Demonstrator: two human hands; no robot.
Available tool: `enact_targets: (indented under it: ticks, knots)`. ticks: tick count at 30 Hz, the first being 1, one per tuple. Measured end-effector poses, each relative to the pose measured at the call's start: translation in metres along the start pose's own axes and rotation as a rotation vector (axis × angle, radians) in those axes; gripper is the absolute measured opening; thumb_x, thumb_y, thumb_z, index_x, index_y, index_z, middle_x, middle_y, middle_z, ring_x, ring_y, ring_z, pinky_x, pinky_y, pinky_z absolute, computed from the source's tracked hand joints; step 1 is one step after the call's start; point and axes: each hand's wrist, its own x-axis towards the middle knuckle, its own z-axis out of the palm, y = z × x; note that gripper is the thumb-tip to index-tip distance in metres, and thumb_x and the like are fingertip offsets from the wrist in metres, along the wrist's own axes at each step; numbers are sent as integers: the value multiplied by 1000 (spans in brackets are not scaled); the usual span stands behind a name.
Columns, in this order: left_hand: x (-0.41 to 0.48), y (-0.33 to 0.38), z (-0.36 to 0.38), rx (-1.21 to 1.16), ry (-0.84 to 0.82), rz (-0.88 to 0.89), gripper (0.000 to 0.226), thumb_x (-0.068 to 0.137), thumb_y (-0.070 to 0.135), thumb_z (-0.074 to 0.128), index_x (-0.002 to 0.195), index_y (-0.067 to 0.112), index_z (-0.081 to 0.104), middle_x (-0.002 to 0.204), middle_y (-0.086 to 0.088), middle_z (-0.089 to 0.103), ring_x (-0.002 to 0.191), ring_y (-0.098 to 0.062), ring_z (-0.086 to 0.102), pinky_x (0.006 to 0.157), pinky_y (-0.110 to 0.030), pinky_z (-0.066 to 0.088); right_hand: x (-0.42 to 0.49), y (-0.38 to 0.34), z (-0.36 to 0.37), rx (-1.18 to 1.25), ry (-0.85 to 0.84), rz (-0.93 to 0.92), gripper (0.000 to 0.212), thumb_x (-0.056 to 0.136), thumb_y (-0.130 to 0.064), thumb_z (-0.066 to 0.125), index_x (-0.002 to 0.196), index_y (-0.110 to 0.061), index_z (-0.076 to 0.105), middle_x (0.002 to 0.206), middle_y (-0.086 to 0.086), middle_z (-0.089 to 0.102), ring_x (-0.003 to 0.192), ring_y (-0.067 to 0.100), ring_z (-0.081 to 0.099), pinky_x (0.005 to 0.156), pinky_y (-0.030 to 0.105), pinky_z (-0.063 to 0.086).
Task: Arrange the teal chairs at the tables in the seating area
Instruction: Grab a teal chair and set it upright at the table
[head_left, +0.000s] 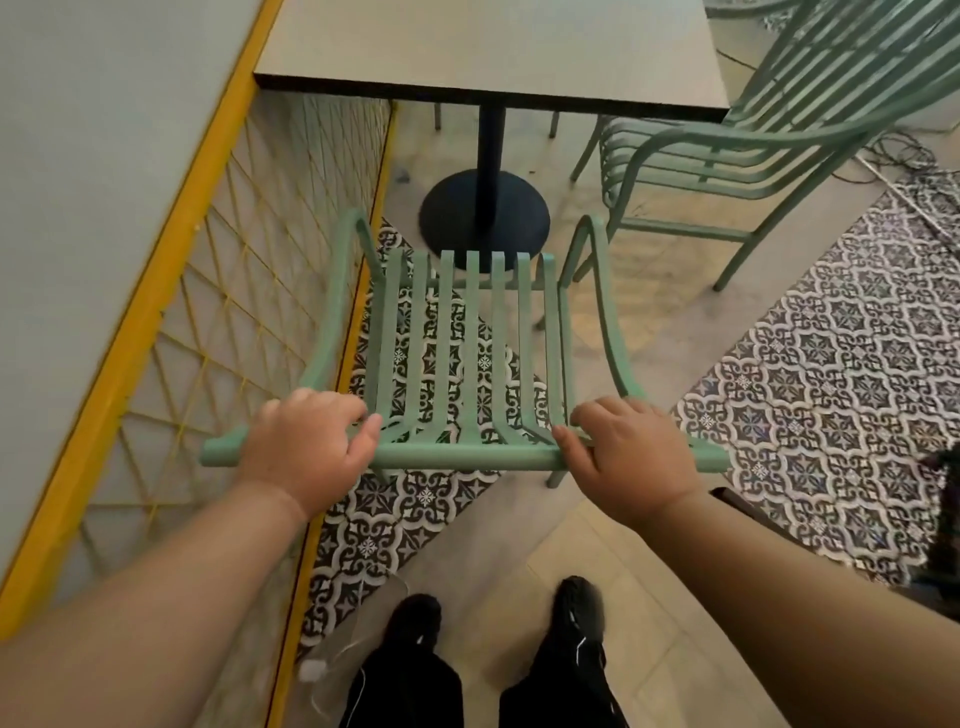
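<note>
The teal chair (471, 322) stands directly in front of the person, seen from above and behind its backrest. Its top rail (467, 458) runs left to right across the view. Its seat slats run away from the person, so the chair faces the counter (493, 47). The front edge of the seat lies just beside the black round pedestal base (483, 213), short of the counter's near edge. Both armrests curve forward on either side of the seat. Whether all legs rest on the floor cannot be determined. The left grip (311, 447) is closed over the left portion of the top rail, fingers curled over the far side and the thumb lying along the rail toward the centre. The right grip (623, 452) holds the right portion of the same rail in the mirrored manner. The middle of the rail is bare between the two grips. A second teal chair (727, 156) stands at the right side of the counter, its seat turned toward the counter and its front near the counter's corner. A yellow mesh partition (208, 312) borders the teal chair on the left, close to the left armrest. Patterned floor tiles (831, 364) show through the seat slats and to the right. The person's black shoes (415, 618) stand behind the chair, and a white cable (322, 670) lies on the floor beside the left shoe.
</note>
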Motion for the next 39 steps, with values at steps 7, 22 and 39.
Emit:
enact_targets:
  ticks: [7,22,39]
  knots:
    - [3,-6,9,-49,45,6,48,87,54,25,53,24,42,51,4,45,47,-10,44,46,-26,24,12,-4,9,-46,-11,6,57,93,-58,14,67,-26,53,65,-8,47,55,11,48,50,31,46]
    - [48,-25,3,-9,118,-45,49,81,48,16,58,23,51,58,4,50,52,-9,47,47,-28,26,65,-13,-4,-74,38,-49,49,95,-51,19,69,-27,52,69,-5,49,60,9,50,59,28,49]
    - [94,-46,-3,-4,160,-38,42,84,43,27,58,21,52,58,3,51,52,-13,49,47,-27,27,114,-17,-4,-72,105,-46,47,100,-48,27,71,-26,58,68,-5,50,57,11,52,58,35,55]
